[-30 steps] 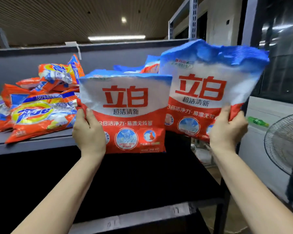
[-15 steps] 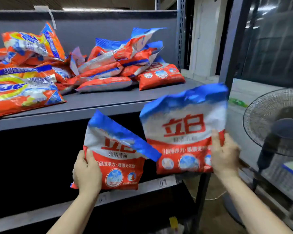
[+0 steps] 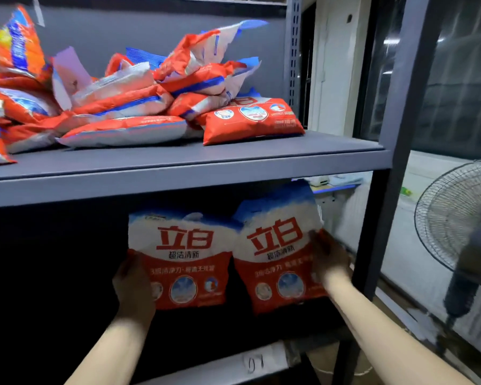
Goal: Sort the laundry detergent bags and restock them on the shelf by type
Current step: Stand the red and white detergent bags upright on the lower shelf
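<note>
Two identical red, white and blue detergent bags stand upright side by side inside the dark lower shelf bay. My left hand (image 3: 135, 284) grips the left bag (image 3: 182, 254) at its lower left edge. My right hand (image 3: 329, 261) grips the right bag (image 3: 278, 251) at its right edge; this bag tilts slightly left and touches the other. On the grey upper shelf (image 3: 178, 165) lies a loose pile of similar red and blue bags (image 3: 156, 107). Orange and yellow bags (image 3: 9, 51) of another type are heaped at its far left.
A grey shelf upright (image 3: 395, 134) rises just right of my right hand. A standing fan (image 3: 461, 232) is at the far right on the floor. A white label (image 3: 257, 362) marks the front edge of the lower shelf.
Both hands carried their bags down from in front of the upper shelf into the lower bay. The left bag went from tilted to upright, and the two bags came together.
</note>
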A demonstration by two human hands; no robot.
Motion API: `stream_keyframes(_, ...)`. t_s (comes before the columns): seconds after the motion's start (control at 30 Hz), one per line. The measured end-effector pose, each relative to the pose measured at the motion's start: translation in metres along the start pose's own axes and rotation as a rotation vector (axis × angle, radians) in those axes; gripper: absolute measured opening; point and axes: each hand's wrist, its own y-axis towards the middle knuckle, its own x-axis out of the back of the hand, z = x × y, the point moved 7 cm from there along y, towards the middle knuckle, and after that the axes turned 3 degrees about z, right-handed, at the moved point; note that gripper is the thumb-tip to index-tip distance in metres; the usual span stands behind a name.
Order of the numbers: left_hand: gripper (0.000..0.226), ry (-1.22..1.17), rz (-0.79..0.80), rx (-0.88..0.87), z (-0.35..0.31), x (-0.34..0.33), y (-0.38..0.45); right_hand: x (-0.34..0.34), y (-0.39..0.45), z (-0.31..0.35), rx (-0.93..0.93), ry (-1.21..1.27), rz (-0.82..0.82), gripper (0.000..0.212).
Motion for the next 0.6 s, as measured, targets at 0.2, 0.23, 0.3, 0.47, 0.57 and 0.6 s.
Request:
stream_keyframes(0.2,0.031,-0.121,0.031,0.114,0.042,-0.044,0.062,-0.046,0.076,-0.033,-0.032,0.190,0.080,0.027)
stream_keyframes(0.23,0.031,-0.130,0.035,0.120,0.045,-0.051,0.071,-0.051,0.082,-0.030,-0.029,0.175,0.074,0.025)
stream_keyframes(0.3,0.032,-0.128,0.026,0.120,0.053,-0.060,0.090,-0.063,0.093,-0.023,-0.011,0.190,0.081,0.024)
stream_keyframes(0.47,0.045,-0.104,0.067,0.104,0.064,-0.081,0.139,-0.098,0.127,-0.027,0.002,0.405,0.207,0.022)
stream_keyframes(0.57,0.041,-0.083,0.187,0.179,0.077,-0.097,0.159,-0.121,0.139,-0.036,-0.014,0.391,0.269,0.028)
stream_keyframes(0.6,0.040,-0.076,0.238,0.166,0.079,-0.102,0.162,-0.127,0.142,-0.041,-0.011,0.335,0.278,0.029)
